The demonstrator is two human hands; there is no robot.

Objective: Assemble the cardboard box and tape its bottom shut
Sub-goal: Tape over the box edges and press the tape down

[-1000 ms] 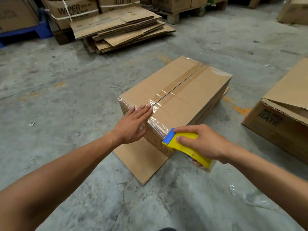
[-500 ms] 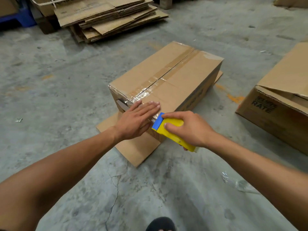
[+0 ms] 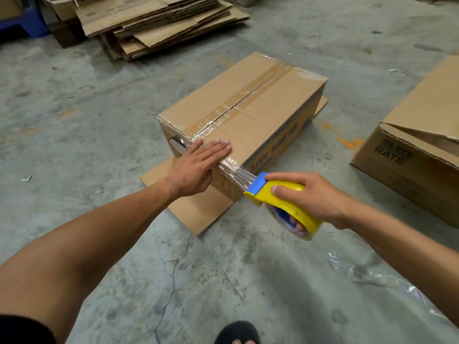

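Cardboard box (image 3: 250,115) lay bottom-up while your flat left hand (image 3: 198,167) pinned the tape end and your right hand (image 3: 310,197), gripping the tape dispenser (image 3: 280,202), stretched clear tape (image 3: 239,173) taut for tearing.

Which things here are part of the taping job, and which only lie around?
In use:
- box
- tape dispenser
- left hand
- right hand

Lying about:
- flat cardboard stack
- second box
- plastic scrap

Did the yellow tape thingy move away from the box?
Yes. The tape dispenser sat against the near end of the cardboard box half a second ago; now it is pulled back toward the person, tape stretched between.
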